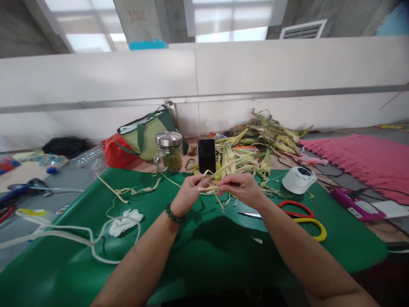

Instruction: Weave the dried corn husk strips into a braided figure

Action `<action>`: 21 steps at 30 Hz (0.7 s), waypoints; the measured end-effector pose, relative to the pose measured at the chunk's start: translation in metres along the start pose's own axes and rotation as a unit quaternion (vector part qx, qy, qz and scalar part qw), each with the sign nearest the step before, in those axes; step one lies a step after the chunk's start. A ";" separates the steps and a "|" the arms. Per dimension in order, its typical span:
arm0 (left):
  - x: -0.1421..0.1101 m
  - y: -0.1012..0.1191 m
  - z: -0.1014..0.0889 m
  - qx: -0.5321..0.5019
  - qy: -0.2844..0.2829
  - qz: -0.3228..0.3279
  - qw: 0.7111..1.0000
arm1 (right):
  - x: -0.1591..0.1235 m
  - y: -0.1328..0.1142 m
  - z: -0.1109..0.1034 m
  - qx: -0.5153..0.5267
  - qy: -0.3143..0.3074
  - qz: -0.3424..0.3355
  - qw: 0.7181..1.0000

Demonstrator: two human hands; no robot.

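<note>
My left hand (189, 194) and my right hand (240, 187) meet over the middle of a green mat (204, 264). Both are closed on pale yellow strips of corn husk (209, 188), which stretch between the fingertips. Some strip ends stick up and hang down from the grip. A green bead bracelet (174, 214) circles my left wrist. Beneath my right forearm lie scissors (308, 220) with one red and one yellow handle loop, their blades partly hidden. Behind my hands a dark phone (206, 156) stands upright, next to more husks (228, 160).
A lidded glass mug (170, 155) stands at the back left before a green bag (145, 136). Piled husks (268, 132) lie at the back right. A white cap-like object (298, 179), crumpled tissue (125, 222), white cable (92, 243) and purple power strip (358, 205) surround the work area.
</note>
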State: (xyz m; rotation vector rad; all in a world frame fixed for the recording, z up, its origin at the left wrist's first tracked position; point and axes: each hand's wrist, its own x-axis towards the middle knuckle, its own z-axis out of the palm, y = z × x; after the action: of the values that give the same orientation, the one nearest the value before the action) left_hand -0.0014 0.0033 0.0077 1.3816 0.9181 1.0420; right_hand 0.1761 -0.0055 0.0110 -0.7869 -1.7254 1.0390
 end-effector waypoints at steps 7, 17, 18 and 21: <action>0.002 -0.005 0.001 0.002 0.019 0.018 1.000 | 0.002 0.003 0.009 -0.123 0.114 -0.011 0.986; 0.002 -0.006 0.001 0.008 0.037 0.035 0.999 | 0.003 0.007 0.009 -0.224 0.157 -0.060 0.960; 0.002 -0.006 0.002 0.017 0.034 0.037 0.999 | 0.003 0.008 0.010 -0.221 0.151 -0.061 0.962; 0.000 -0.006 0.004 0.044 0.014 0.048 0.998 | 0.003 0.009 0.013 -0.208 0.137 -0.065 0.966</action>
State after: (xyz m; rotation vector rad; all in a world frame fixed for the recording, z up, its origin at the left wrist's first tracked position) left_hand 0.0024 0.0028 0.0015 1.5005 0.9345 1.1070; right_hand 0.1634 -0.0030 0.0018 -1.0116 -1.7444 0.4547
